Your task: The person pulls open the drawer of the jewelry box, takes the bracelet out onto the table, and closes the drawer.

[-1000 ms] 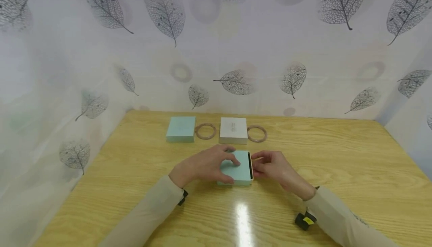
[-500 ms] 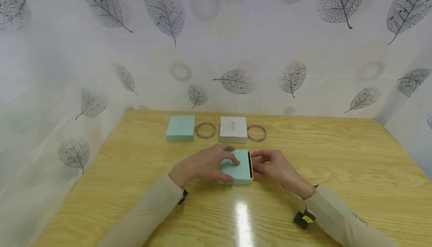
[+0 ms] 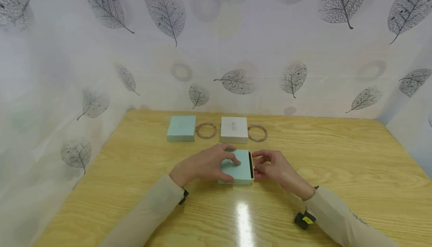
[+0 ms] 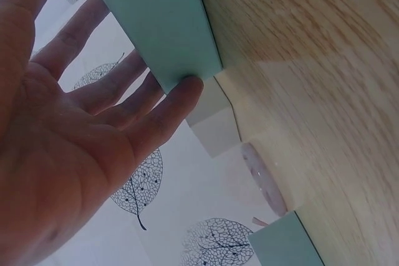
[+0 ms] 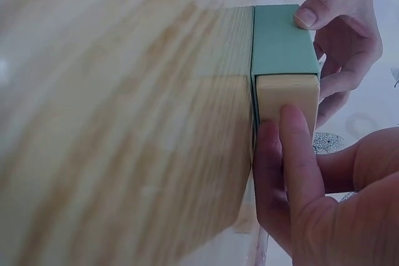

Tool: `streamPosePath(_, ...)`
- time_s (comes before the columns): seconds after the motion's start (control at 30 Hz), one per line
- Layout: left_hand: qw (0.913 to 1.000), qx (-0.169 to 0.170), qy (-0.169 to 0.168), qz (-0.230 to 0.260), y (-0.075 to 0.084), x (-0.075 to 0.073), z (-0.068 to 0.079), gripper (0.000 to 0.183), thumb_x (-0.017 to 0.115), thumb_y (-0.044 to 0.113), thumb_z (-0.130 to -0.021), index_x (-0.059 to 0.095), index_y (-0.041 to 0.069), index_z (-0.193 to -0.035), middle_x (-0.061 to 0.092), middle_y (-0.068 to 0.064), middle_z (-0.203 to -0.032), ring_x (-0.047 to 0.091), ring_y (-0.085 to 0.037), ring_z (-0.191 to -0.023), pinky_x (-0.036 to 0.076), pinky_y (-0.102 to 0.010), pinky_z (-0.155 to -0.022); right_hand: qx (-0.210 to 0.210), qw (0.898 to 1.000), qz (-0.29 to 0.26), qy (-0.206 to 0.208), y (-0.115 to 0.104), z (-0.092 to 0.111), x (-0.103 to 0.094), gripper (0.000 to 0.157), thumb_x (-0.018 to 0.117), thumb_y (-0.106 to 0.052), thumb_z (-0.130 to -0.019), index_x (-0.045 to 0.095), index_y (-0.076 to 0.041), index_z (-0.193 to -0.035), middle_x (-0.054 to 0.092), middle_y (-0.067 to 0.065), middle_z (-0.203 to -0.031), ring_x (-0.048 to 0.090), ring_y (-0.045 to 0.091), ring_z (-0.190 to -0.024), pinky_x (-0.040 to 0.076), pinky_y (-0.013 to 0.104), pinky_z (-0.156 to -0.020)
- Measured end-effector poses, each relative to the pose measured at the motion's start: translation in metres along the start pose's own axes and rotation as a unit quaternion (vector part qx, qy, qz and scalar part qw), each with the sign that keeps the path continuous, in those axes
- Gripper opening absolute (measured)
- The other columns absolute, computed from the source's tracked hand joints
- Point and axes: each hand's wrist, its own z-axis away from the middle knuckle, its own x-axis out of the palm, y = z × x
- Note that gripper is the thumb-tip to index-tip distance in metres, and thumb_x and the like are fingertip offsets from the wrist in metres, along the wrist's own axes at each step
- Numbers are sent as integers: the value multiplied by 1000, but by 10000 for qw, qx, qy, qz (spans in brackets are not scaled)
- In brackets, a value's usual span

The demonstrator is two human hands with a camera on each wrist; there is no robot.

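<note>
In the head view my left hand [image 3: 209, 166] grips a mint-green slide-out box [image 3: 237, 168] from above, thumb along its near side and fingers over the top and far side. A pale cream inner drawer [image 5: 283, 91] sticks slightly out of the sleeve's right end, leaving a narrow dark gap on top. My right hand [image 3: 275, 170] holds the drawer's end with bent fingers. Two of its fingertips [image 5: 292, 114] lie against the cream end face in the right wrist view. The left wrist view shows a left fingertip [image 4: 190, 85] on the green side.
Behind the hands stand another mint-green box [image 3: 181, 128] and a white box [image 3: 233, 129] with small print. Two pinkish-brown bangles [image 3: 206, 130] lie to the right of those boxes, one beside each. The wooden table [image 3: 337, 164] backs onto a leaf-patterned cloth [image 3: 260, 44].
</note>
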Motion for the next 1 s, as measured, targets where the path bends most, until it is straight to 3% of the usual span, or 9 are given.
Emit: streamPosePath(1.0,10000,-80,-12,-15,0,1,0,45,82,41,-86,72,24,-127,44,-7,-160,43,-29,-147,43,-45,-118,-6,9998,187,45,1,6,-5,39,54,10,-98,54,9,-137,62,17,-100,68,16,-78,63,28,-71)
